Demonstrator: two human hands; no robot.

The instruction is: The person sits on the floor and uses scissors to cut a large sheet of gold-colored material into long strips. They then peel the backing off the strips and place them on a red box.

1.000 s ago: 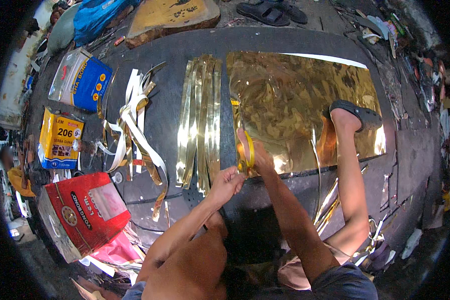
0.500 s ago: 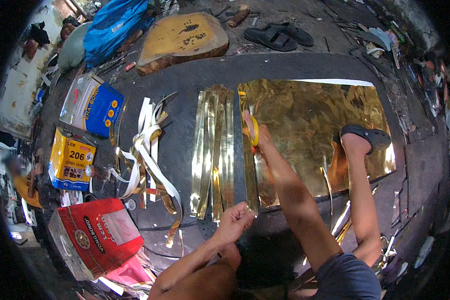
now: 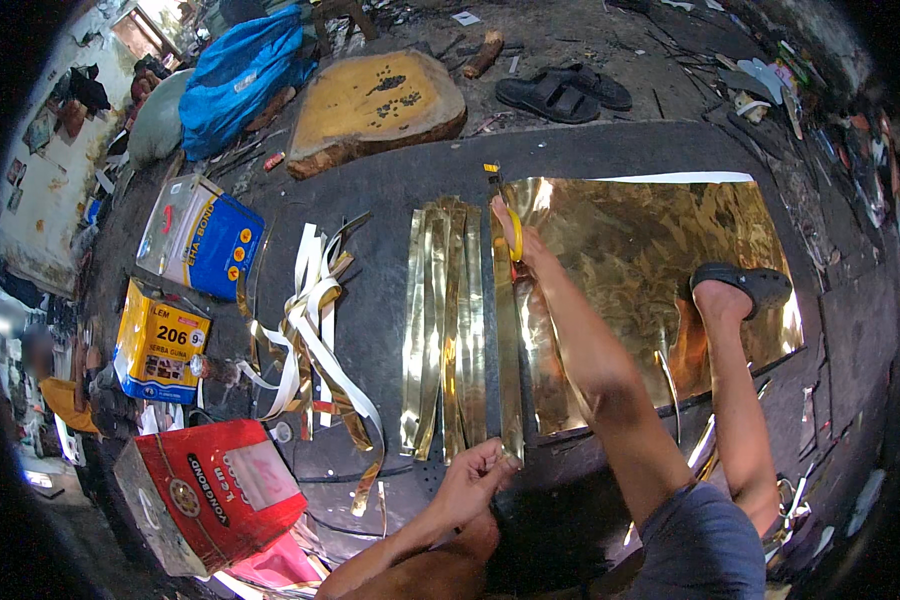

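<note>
My left hand [image 3: 475, 482] pinches the near end of a narrow gold strip [image 3: 509, 360], which runs straight away from me on a dark mat. At its far end my right hand [image 3: 507, 220] is closed round a yellow-handled tool [image 3: 516, 237]. A yellow-and-black tip shows just beyond those fingers; the tool's exact kind is unclear. Right of the strip lies a large shiny gold sheet [image 3: 660, 260], its left edge partly behind my right forearm. Several loose gold strips [image 3: 452, 330] lie side by side to the left of the held one.
At left stand a blue can [image 3: 215, 255], a yellow can [image 3: 160, 345] and a red can [image 3: 220, 490]. White and gold offcuts [image 3: 315, 300] tangle beside them. A foot in a black clog [image 3: 755, 287] rests on the sheet. Farther off are a wooden slab [image 3: 375, 110] and black sandals [image 3: 560, 92].
My right hand has moved away from me with the tool, past the strip's far end. A gap now shows between strip and sheet there. My left hand keeps its pinch.
</note>
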